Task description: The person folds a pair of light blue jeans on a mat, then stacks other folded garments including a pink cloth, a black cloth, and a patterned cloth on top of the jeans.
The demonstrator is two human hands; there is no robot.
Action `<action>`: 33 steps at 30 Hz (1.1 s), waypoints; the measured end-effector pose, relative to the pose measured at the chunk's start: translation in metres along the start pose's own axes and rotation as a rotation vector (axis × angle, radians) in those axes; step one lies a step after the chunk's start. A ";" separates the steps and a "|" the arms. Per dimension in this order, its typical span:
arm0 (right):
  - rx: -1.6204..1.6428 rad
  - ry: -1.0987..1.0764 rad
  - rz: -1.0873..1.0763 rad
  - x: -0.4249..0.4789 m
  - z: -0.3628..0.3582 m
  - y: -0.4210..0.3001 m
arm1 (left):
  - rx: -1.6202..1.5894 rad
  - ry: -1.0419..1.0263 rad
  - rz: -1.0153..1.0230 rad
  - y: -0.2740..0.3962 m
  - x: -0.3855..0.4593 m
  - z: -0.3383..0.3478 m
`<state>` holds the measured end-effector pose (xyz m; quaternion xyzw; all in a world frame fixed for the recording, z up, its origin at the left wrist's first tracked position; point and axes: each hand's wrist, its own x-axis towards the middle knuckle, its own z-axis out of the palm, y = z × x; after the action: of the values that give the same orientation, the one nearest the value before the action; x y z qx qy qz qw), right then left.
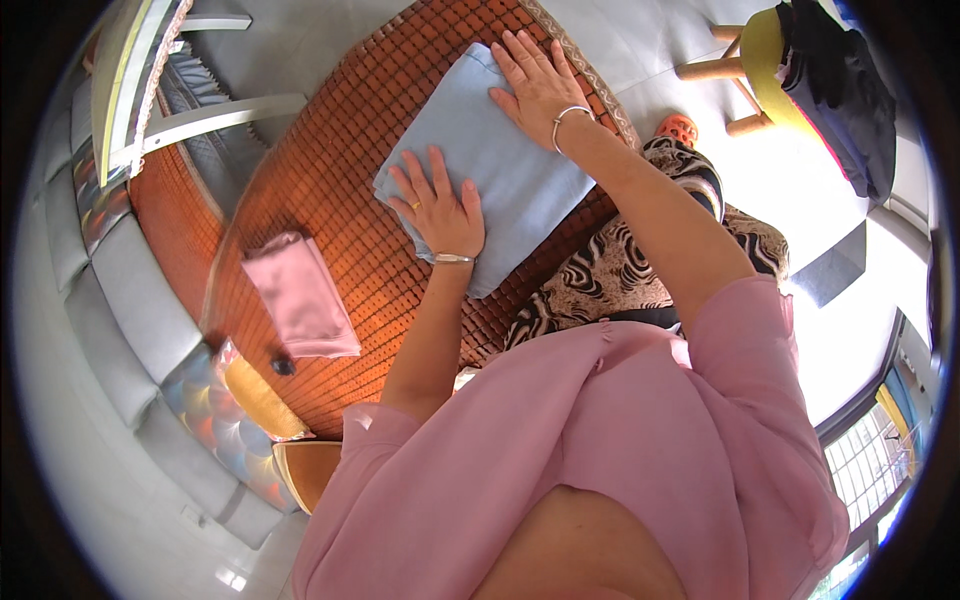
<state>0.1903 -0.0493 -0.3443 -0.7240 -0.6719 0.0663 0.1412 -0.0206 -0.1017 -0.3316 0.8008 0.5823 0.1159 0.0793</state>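
A folded light-blue cloth item (487, 172), perhaps denim clothing, lies flat before me on a brown tile-bead seat mat (337, 142). My left hand (442, 214) rests palm down on its near left part, fingers spread; a ring and a bracelet are on it. Toward the far right edge of the cloth, my right hand (540, 94) presses flat, with a bangle at the wrist. Neither hand grips anything. A folded pink cloth (304, 296) lies on the mat to the left, apart from both hands.
A small dark object (282, 366) sits near the pink cloth. At upper left stands a white-legged piece of furniture (217, 124). Dark clothes (840, 97) hang over a yellow stool (765, 67) at upper right. Grey padded panels (142, 300) line the left wall.
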 end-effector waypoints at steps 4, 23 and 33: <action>0.486 0.157 0.001 0.005 -0.004 0.028 | -0.002 -0.007 -0.005 0.001 -0.001 0.000; 0.102 0.135 0.070 0.020 -0.061 -0.006 | -0.009 0.003 0.006 -0.002 0.002 -0.011; -0.151 -0.195 -0.263 -0.010 -0.013 -0.034 | -0.082 0.008 -0.015 -0.040 0.034 -0.007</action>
<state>0.1607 -0.0584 -0.3231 -0.6285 -0.7745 0.0666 0.0282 -0.0492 -0.0567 -0.3324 0.7919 0.5834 0.1424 0.1106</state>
